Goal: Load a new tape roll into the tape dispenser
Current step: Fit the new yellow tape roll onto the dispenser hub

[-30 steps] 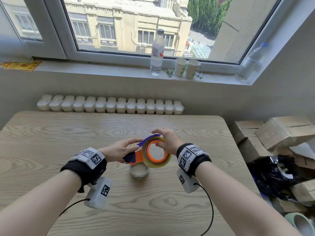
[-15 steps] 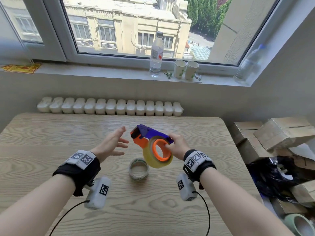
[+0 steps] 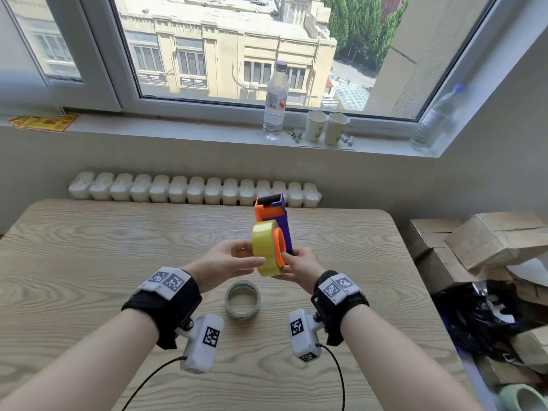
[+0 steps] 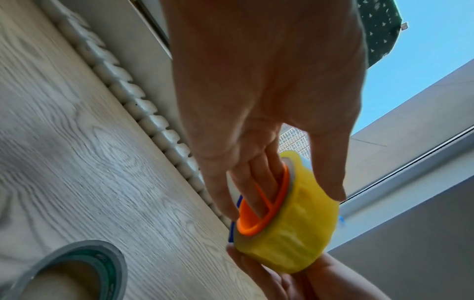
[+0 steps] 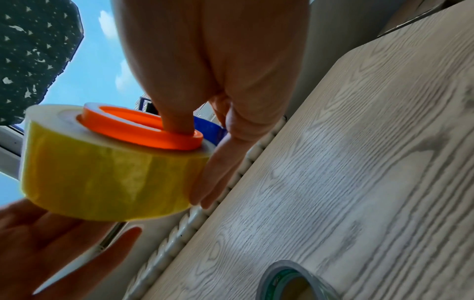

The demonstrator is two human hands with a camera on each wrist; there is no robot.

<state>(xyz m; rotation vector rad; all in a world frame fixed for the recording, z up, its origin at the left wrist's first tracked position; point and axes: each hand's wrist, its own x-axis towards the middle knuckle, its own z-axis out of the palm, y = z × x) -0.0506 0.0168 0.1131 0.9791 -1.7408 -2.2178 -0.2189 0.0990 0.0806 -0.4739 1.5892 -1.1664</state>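
left hand returns to the roll, dispenser now upright

the tape dispenser [image 3: 274, 221] now stands nose-up above the table [image 3: 89, 262], its black roller at the top, where half a second ago it lay tilted with the nose pointing left. the yellow tape roll [image 3: 267, 252] sits on the orange hub [image 3: 280, 247], so the roll looks seated; what seems left is finding the free end and threading it up toward the roller.

the right hand [image 3: 299, 268] grips the dispenser from below and behind, its thumb pressed on the hub rim in the right wrist view and its fingers wrapped behind the blue body.

the left hand [image 3: 228, 262], which hung open and apart from the dispenser half a second ago, has come back in: in the left wrist view its fingers [image 4: 259, 182] reach into the hub and the thumb lies across the roll's outer face, pinching the roll.

a nearly spent roll [image 3: 242, 302] lies flat on the table just below the hands, untouched.
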